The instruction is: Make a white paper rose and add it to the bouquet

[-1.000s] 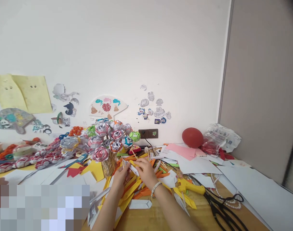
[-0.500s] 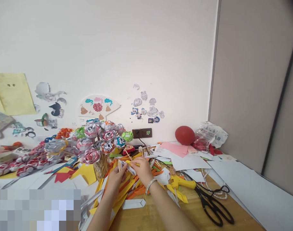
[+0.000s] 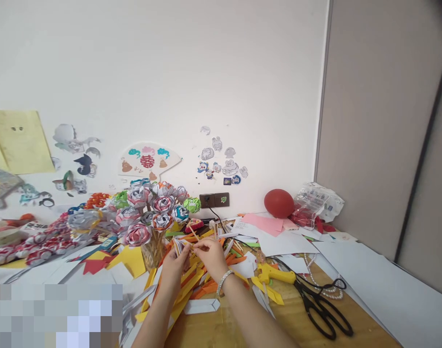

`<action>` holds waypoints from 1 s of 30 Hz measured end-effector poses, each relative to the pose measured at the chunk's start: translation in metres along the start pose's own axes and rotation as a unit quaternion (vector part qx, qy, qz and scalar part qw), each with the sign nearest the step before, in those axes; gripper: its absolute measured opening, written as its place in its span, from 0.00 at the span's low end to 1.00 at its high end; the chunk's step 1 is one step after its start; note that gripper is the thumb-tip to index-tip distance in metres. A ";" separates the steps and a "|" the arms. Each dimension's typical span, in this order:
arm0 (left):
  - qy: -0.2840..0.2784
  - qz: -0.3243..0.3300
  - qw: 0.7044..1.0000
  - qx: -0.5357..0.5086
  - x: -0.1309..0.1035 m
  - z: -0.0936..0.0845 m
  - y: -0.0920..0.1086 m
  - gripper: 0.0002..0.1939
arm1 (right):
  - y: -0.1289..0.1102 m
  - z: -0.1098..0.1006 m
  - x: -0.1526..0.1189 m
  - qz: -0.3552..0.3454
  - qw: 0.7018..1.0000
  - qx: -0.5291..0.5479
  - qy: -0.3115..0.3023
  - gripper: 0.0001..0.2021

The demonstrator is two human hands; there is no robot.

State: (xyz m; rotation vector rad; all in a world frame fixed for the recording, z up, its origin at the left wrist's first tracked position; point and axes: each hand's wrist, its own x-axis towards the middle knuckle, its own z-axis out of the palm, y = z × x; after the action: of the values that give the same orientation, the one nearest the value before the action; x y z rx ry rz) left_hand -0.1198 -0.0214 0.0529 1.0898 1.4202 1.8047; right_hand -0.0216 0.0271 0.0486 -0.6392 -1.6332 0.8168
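Above the paper pile, my left hand (image 3: 175, 268) is closed around a small folded paper piece (image 3: 178, 246), white with dark and yellow edges. My right hand (image 3: 211, 260), a sparkling bracelet on its wrist, pinches a yellow end of the paper right beside my left thumb. A thin wooden stick (image 3: 193, 232) slants just behind my right fingers; whether they touch it I cannot tell. Beneath both hands lie many folded yellow, orange and white paper strips (image 3: 202, 290). To the left, a bouquet of paper flowers (image 3: 163, 204) stands in a holder.
At the right lie a yellow glue gun (image 3: 277, 274), large black scissors (image 3: 324, 314) and a pearl string (image 3: 331, 291). Farther back are a red balloon (image 3: 279, 203), a plastic bag (image 3: 317, 205) and a wall socket (image 3: 214, 200). White paper sheets (image 3: 373, 275) cover the right side.
My right hand has shifted slightly left, its fingers now closer to my left thumb. The folded paper piece has tilted a little left, and less yellow shows between my hands.
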 end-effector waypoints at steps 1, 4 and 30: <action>-0.008 0.000 1.000 0.000 0.000 0.000 0.000 0.21 | 0.000 0.001 0.000 -0.003 1.000 0.012 0.001 0.05; -0.030 0.001 0.999 -0.009 0.000 0.001 -0.001 0.20 | -0.002 0.000 -0.001 -0.007 0.999 0.036 0.000 0.05; 0.006 -0.017 0.999 0.026 0.000 0.005 -0.016 0.22 | 0.019 -0.031 0.004 0.116 0.970 -0.061 -0.206 0.08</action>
State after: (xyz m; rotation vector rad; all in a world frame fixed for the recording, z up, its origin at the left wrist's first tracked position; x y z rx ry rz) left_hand -0.1165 -0.0148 0.0381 1.0762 1.4915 1.7621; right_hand 0.0073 0.0477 0.0396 -0.7955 -2.0221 1.0789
